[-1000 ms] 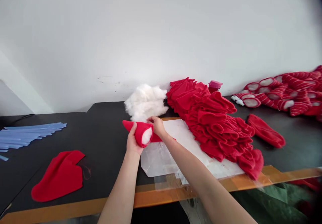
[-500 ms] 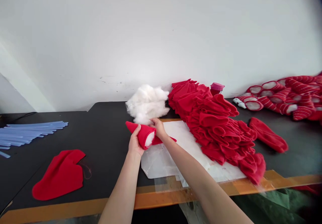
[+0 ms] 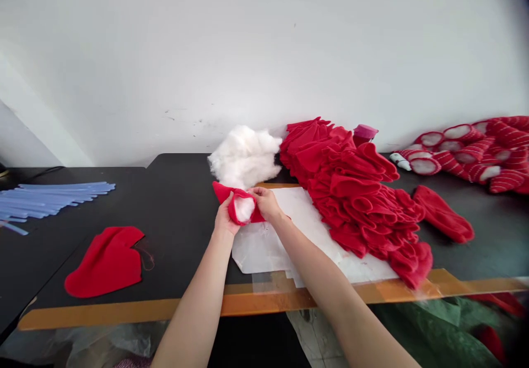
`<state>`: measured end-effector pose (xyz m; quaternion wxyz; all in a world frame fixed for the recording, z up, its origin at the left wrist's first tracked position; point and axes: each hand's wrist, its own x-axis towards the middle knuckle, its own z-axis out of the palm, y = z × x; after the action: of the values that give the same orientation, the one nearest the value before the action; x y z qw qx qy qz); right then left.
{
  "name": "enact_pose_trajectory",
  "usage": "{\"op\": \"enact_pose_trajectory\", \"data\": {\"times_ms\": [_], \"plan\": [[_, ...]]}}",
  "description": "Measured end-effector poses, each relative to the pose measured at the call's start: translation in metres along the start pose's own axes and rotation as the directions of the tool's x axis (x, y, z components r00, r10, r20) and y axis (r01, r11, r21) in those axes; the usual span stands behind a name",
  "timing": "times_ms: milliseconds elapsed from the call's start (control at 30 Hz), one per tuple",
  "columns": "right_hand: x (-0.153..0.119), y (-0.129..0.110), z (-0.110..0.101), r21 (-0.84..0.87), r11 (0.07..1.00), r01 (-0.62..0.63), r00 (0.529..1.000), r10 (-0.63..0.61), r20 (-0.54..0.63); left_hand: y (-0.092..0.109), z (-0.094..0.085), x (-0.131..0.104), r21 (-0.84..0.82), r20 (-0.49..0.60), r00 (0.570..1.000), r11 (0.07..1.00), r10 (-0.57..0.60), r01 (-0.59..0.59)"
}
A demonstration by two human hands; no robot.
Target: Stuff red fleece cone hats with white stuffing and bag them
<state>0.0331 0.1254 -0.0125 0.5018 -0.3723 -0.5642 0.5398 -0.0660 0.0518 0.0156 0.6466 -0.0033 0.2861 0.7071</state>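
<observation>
In the head view, our left hand has its fingers clamped around a red fabric cone, held above the counter with white filling showing in its mouth. Our right hand is just beside that mouth, fingers curled; we cannot tell whether they pinch anything. A red cloth piece lies partly behind it, and a heap of white fluff sits just beyond. We judge the step in hand to be working filling at the mouth; the next move seems to call for a firm left grip and the rim held wide.
</observation>
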Motion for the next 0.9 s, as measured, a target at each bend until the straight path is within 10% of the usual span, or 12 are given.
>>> {"op": "enact_pose_trajectory", "data": {"times_ms": [167, 300, 367, 567, 733, 833, 900], "plan": [[-0.008, -0.024, -0.036, 0.159, 0.983, 0.091, 0.956, -0.042, -0.289, 0.007, -0.001, -0.004, -0.078, 0.020, 0.998, 0.995, 0.058, -0.056], [-0.054, -0.050, -0.054, 0.090, 0.984, 0.155, 0.986, -0.149, -0.070, 0.002, 0.002, -0.012, -0.057, 0.119, 0.993, 0.998, 0.022, -0.015], [-0.075, -0.052, -0.043, -0.057, 0.979, 0.195, 0.981, -0.194, 0.024, -0.003, 0.003, -0.015, -0.008, 0.155, 0.988, 1.000, 0.009, -0.008], [-0.089, -0.040, 0.017, -0.311, 0.907, 0.285, 0.917, -0.353, -0.189, -0.012, 0.005, -0.028, 0.039, 0.208, 0.977, 0.998, 0.035, -0.044], [-0.093, -0.031, 0.028, -0.538, 0.564, 0.626, 0.750, -0.625, 0.217, -0.010, 0.005, -0.034, -0.021, 0.214, 0.976, 0.999, -0.028, 0.033], [-0.087, -0.031, 0.017, -0.585, 0.540, 0.604, 0.777, -0.564, 0.282, -0.016, 0.004, -0.033, 0.064, 0.227, 0.974, 0.998, 0.005, -0.020], [-0.083, -0.036, 0.006, -0.480, 0.683, 0.551, 0.834, -0.477, 0.279, -0.020, 0.003, -0.032, 0.091, 0.251, 0.966, 0.993, 0.056, -0.081]]}}
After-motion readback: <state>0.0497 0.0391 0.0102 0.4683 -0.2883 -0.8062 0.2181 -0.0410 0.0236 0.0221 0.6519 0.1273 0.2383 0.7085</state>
